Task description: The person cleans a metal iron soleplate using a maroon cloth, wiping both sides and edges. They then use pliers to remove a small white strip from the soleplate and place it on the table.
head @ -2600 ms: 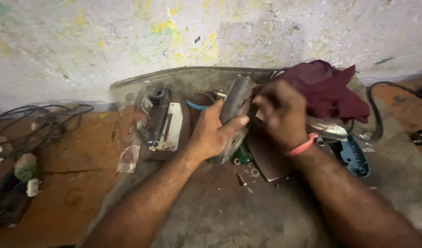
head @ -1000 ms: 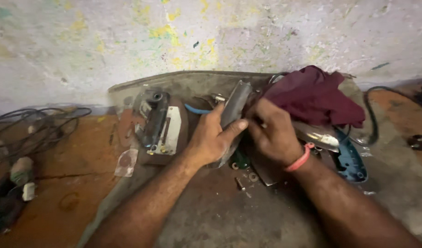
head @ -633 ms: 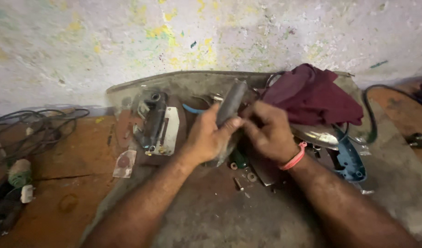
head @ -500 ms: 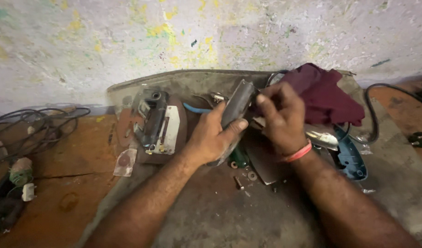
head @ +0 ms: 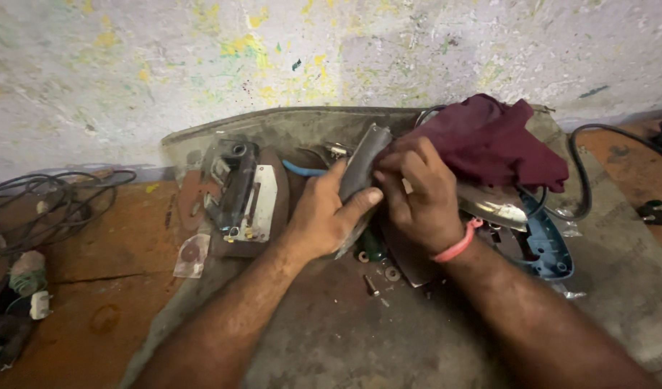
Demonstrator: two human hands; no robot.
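My left hand (head: 323, 216) grips a flat grey metal plate (head: 363, 162), pointed at one end, holding it on edge over a dusty grey mat (head: 345, 331). My right hand (head: 417, 198), with a pink band at the wrist, rests its fingers on the right face of the same plate. Small bolts and washers (head: 381, 277) lie on the mat just below both hands. A dark green screwdriver handle (head: 372, 245) shows under the left hand.
A dismantled appliance part (head: 241, 191) with a white metal piece lies left of the hands. A maroon cloth (head: 489, 140) and a blue plastic base (head: 547, 245) sit to the right. Tangled black cables (head: 35, 209) lie at far left; a paint-spattered wall (head: 309, 50) stands behind.
My right hand drew back toward me, then returned onto the plate's upper right face. My left hand kept its grip on the plate throughout.
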